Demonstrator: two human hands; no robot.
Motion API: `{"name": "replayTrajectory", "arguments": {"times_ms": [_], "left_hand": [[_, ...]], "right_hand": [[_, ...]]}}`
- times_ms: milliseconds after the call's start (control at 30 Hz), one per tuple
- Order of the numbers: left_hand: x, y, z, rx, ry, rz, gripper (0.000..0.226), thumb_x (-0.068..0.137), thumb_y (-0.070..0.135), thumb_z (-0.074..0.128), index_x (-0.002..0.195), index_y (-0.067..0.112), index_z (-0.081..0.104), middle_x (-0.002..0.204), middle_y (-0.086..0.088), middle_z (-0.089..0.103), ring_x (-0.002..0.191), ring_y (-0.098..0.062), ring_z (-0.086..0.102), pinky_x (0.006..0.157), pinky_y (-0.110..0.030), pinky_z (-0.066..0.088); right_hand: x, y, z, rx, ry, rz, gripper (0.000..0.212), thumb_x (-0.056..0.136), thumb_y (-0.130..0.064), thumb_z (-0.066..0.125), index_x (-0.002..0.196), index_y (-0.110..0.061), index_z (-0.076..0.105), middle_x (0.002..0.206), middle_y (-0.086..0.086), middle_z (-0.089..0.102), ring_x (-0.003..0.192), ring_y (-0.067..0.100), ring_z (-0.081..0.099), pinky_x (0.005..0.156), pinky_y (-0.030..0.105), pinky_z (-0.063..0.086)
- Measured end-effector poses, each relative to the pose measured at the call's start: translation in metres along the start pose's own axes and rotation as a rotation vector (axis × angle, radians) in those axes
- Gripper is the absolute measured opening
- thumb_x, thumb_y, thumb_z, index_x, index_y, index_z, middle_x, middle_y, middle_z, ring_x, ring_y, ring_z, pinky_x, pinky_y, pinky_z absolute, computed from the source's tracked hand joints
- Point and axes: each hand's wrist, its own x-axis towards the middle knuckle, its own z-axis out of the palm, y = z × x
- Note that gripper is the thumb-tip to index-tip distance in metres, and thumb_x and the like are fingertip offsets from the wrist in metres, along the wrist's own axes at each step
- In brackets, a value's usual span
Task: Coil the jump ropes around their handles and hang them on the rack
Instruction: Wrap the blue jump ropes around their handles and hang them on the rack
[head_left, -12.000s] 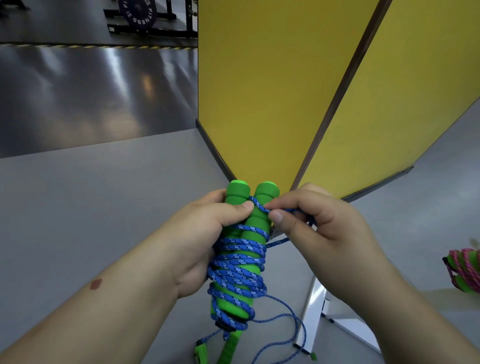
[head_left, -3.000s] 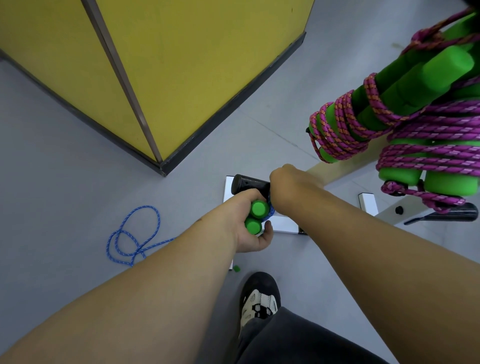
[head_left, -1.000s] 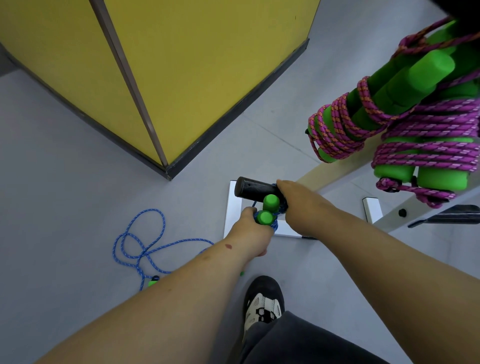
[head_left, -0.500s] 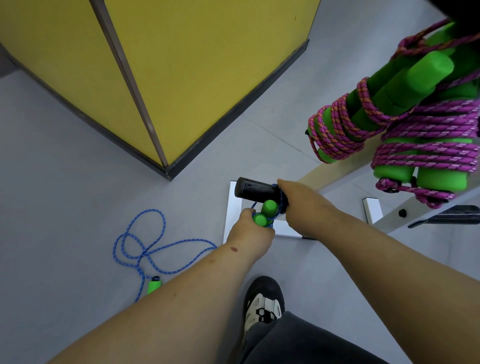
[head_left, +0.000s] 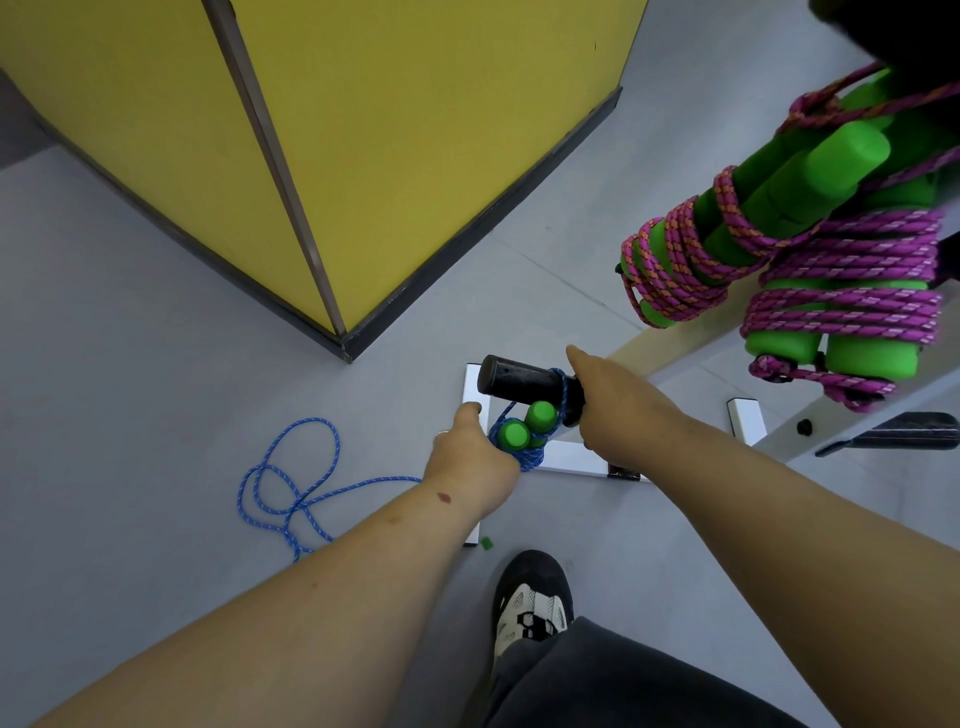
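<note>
Head view, looking down at the grey floor: the left hand sits just below centre, its fingers curled round a bundle of two green handles wrapped in blue rope; the handle ends point up toward the camera. A loop of that blue rope goes up over the black peg of the rack, right at the peg's inner end. The right hand, at about 3 o'clock from the bundle, is against the peg's inner end where the loop hangs; whether its fingers pinch the rope or grip the peg I cannot tell, since the back of the hand hides them. The rack's pale beam rises toward 2 o'clock. Up there hang two coiled ropes with green handles: a pink-and-orange rope and, just beside it at 3 o'clock, a purple rope. At 9 o'clock from the left hand a loose blue rope lies in loops on the floor. A yellow panel wall fills the top. At 6 o'clock, a black-and-white shoe stands on the floor.
</note>
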Motion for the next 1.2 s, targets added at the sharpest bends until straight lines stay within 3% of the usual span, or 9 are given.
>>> {"name": "replayTrajectory", "arguments": {"times_ms": [100,200,267,400,533,667,733,900,1200], "left_hand": [[-0.007,-0.006,-0.019,0.115,0.031,0.043,0.078,0.086,0.009,0.055,0.155,0.03,0.025,0.131,-0.013,0.049,0.102,-0.032,0.061,0.075,-0.032,0.047],[-0.019,-0.013,-0.041,0.238,0.055,0.076,0.081,0.087,0.007,0.055,0.157,0.032,0.022,0.137,-0.012,0.044,0.105,-0.031,0.058,0.084,-0.036,0.051],[-0.029,-0.016,-0.056,0.309,0.069,0.086,0.084,0.087,0.005,0.055,0.158,0.032,0.02,0.139,-0.013,0.042,0.109,-0.032,0.057,0.086,-0.038,0.053],[-0.054,-0.02,-0.08,0.398,0.103,0.128,0.084,0.087,0.005,0.056,0.158,0.031,0.019,0.141,-0.014,0.042,0.105,-0.032,0.058,0.086,-0.041,0.055],[-0.081,-0.029,-0.097,0.462,0.122,0.157,0.086,0.087,0.005,0.056,0.159,0.032,0.017,0.143,-0.01,0.039,0.115,-0.029,0.052,0.091,-0.041,0.052],[-0.107,-0.047,-0.121,0.506,0.175,0.183,0.087,0.087,0.008,0.057,0.16,0.03,0.014,0.147,-0.007,0.036,0.126,-0.029,0.045,0.096,-0.039,0.047],[-0.117,-0.06,-0.134,0.509,0.206,0.168,0.088,0.087,0.008,0.055,0.161,0.029,0.013,0.15,-0.007,0.035,0.13,-0.03,0.042,0.099,-0.039,0.043],[-0.136,-0.115,-0.159,0.523,0.254,0.066,0.086,0.085,0.012,0.055,0.16,0.029,0.016,0.152,-0.006,0.036,0.135,-0.032,0.04,0.107,-0.041,0.04],[-0.14,-0.24,-0.168,0.573,0.163,-0.167,0.095,0.083,0.022,0.062,0.161,0.03,0.009,0.157,-0.007,0.03,0.139,-0.032,0.039,0.109,-0.044,0.039]], "right_hand": [[-0.004,-0.003,-0.005,-0.05,0.014,0.006,0.036,0.084,0.002,0.05,0.113,-0.017,0.04,0.087,0.0,0.048,0.081,0.028,0.053,0.055,0.033,0.04],[-0.014,-0.01,-0.011,-0.084,0.005,0.01,0.04,0.086,0.002,0.049,0.121,-0.015,0.039,0.092,0.002,0.049,0.077,0.023,0.054,0.061,0.036,0.046],[-0.027,-0.018,-0.013,-0.117,-0.018,0.026,0.04,0.085,0.003,0.048,0.12,-0.014,0.038,0.091,0.0,0.045,0.069,0.018,0.048,0.057,0.034,0.04],[-0.054,-0.038,-0.017,-0.226,-0.058,0.018,0.067,0.086,-0.001,0.052,0.147,-0.011,0.025,0.126,0.006,0.049,0.09,0.027,0.053,0.069,0.035,0.041],[-0.071,-0.069,-0.014,-0.282,-0.073,-0.089,0.068,0.09,-0.007,0.055,0.15,-0.013,0.023,0.146,0.005,0.043,0.109,0.028,0.058,0.073,0.034,0.044],[-0.081,-0.107,-0.003,-0.346,-0.078,-0.25,0.072,0.1,-0.022,0.049,0.158,-0.012,0.007,0.163,0.002,0.023,0.13,0.028,0.052,0.095,0.044,0.052],[-0.086,-0.129,0.006,-0.371,-0.097,-0.327,0.074,0.103,-0.032,0.045,0.159,-0.013,0.001,0.166,0.003,0.014,0.134,0.031,0.048,0.099,0.047,0.049],[-0.091,-0.183,0.05,-0.326,-0.148,-0.403,0.074,0.103,-0.034,0.044,0.159,-0.014,-0.001,0.168,0.003,0.007,0.141,0.035,0.036,0.108,0.049,0.041],[-0.086,-0.232,0.174,-0.354,-0.278,-0.403,0.076,0.1,-0.03,0.048,0.159,-0.017,0.002,0.165,0.007,0.016,0.14,0.035,0.036,0.107,0.048,0.04]]}}
